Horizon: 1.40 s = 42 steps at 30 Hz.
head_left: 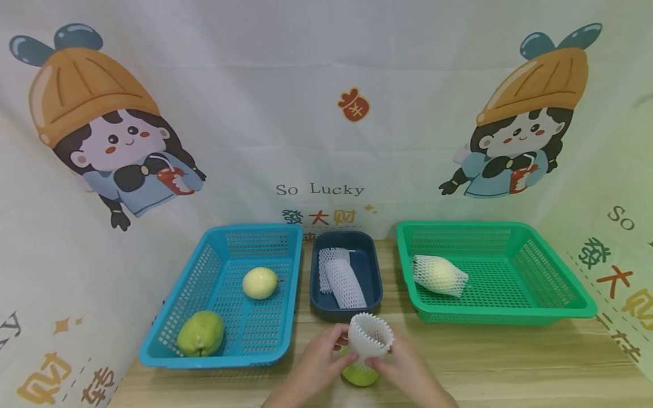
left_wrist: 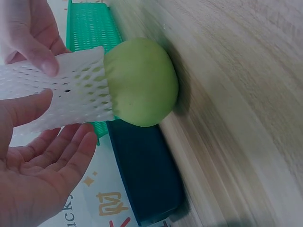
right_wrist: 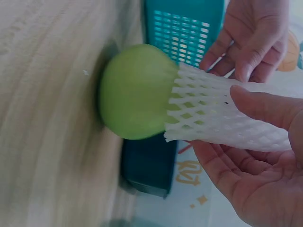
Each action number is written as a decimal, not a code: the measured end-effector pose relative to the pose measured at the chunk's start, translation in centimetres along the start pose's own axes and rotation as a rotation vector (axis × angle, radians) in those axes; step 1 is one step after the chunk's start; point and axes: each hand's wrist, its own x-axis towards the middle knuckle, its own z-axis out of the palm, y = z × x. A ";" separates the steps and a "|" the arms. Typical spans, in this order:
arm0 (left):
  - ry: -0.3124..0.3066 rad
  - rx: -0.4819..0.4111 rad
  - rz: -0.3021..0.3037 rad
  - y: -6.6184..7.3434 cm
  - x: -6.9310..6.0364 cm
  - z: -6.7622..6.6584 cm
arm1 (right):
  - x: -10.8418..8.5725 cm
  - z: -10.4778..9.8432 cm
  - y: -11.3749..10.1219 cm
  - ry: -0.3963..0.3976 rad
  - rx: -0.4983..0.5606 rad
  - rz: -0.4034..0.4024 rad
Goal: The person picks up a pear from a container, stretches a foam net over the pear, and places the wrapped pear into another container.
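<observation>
While fingers [left_wrist: 78, 149] hold netting [head_left: 363, 338], the fruit [head_left: 360, 376] (green) sits below.

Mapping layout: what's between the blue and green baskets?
Head view: a dark tray holding white foam nets sits between the blue basket and green basket.

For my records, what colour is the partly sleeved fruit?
Light green; the fruit shows best in the left wrist view.

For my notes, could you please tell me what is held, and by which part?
Left grip and right grip hold a white, tubular foam-mesh sleeve by opposite sides; it partly covers a round green fruit.
</observation>
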 end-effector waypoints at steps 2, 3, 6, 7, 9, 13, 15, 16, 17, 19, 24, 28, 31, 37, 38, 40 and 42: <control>-0.015 0.005 -0.011 -0.2 0.0 0.1 | 0.0 0.3 0.2 0.005 -0.020 -0.005; -0.023 0.006 -0.015 -0.3 0.0 0.1 | 0.0 0.4 0.4 0.006 -0.030 -0.009; -0.044 0.016 -0.026 -0.7 0.0 0.4 | 0.0 0.6 0.6 -0.002 -0.042 -0.008; -0.048 0.021 -0.031 -0.8 0.0 0.4 | 0.1 0.7 0.7 -0.010 -0.040 -0.005; -0.053 0.032 -0.042 -1.0 0.0 0.6 | 0.1 0.7 0.8 -0.031 -0.039 0.000; -0.057 0.062 -0.066 -1.2 -0.1 0.8 | 0.2 0.7 0.9 -0.069 -0.042 0.014; -0.060 0.079 -0.072 -1.2 -0.1 0.8 | 0.2 0.7 0.9 -0.079 -0.051 0.019; -0.061 0.086 -0.074 -1.2 -0.1 0.9 | 0.2 0.8 1.0 -0.082 -0.058 0.019; -0.063 0.093 -0.077 -1.2 -0.1 0.9 | 0.3 0.8 1.0 -0.088 -0.064 0.018; -0.067 0.107 -0.084 -1.3 -0.2 0.9 | 0.3 0.8 1.1 -0.103 -0.074 0.018; -0.069 0.150 -0.078 -1.6 -0.3 0.9 | 0.3 0.8 0.9 -0.132 -0.076 0.017; -0.054 0.192 -0.036 -1.7 -0.2 0.9 | 0.3 0.8 0.8 -0.130 -0.078 0.010; -0.045 0.224 -0.014 -1.7 -0.2 0.9 | 0.4 0.7 0.9 -0.134 -0.092 0.001; -0.078 0.264 -0.019 -1.6 -0.1 0.8 | 0.4 0.7 1.2 -0.151 -0.087 -0.006; -0.083 0.266 -0.020 -1.6 -0.1 0.8 | 0.4 0.7 1.2 -0.154 -0.085 -0.006; -0.091 0.262 -0.022 -1.7 -0.1 0.8 | 0.4 0.7 1.3 -0.159 -0.086 -0.010; -0.095 0.257 -0.023 -1.9 0.0 0.8 | 0.4 0.7 1.4 -0.165 -0.086 -0.016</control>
